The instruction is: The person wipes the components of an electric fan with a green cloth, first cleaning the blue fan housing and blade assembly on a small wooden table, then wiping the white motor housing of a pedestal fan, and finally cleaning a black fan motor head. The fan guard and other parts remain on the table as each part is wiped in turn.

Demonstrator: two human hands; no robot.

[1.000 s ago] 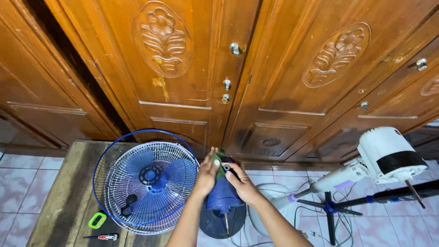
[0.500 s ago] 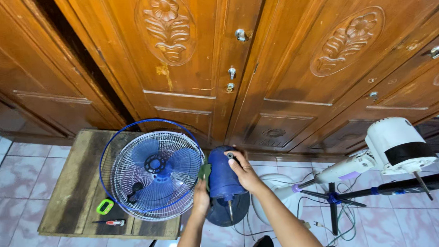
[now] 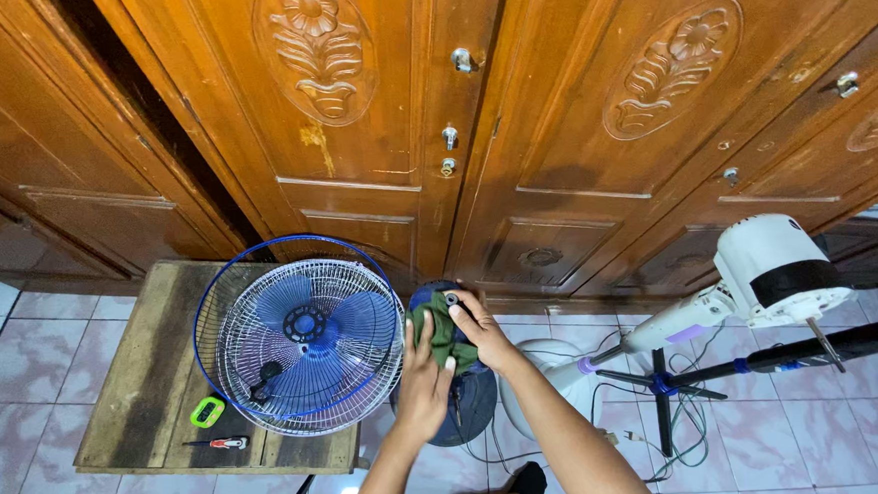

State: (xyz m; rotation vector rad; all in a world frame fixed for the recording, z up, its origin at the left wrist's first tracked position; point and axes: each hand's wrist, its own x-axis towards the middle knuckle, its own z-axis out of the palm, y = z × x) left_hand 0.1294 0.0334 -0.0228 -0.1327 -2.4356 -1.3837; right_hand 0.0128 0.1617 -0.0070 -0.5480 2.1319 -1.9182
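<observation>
Both hands meet over a dark blue plastic fan motor housing (image 3: 464,396) that stands on the pale pink tiled floor (image 3: 35,368), just below the middle of the view. The left hand (image 3: 424,380) comes up from six o'clock with its fingers laid fairly flat and close together, pressing a crumpled dark green cloth (image 3: 442,335) against the top of the housing. The right hand (image 3: 482,335) reaches in from five o'clock, its fingers curled over the same cloth, with the fingertips near the small metal shaft (image 3: 452,299) that pokes out at the housing's twelve o'clock edge.

At nine o'clock from the hands, a round white wire fan guard with translucent blue blades (image 3: 309,346) lies on a low weathered wooden board (image 3: 141,393). A small lime-green tape measure (image 3: 206,412) and a red-handled screwdriver (image 3: 221,443) lie on the board near its seven o'clock corner. At three o'clock, a white standing fan body on a black stand (image 3: 771,270) lies tipped over among loose cables. A carved brown wooden wardrobe (image 3: 513,123) fills the upper half.
</observation>
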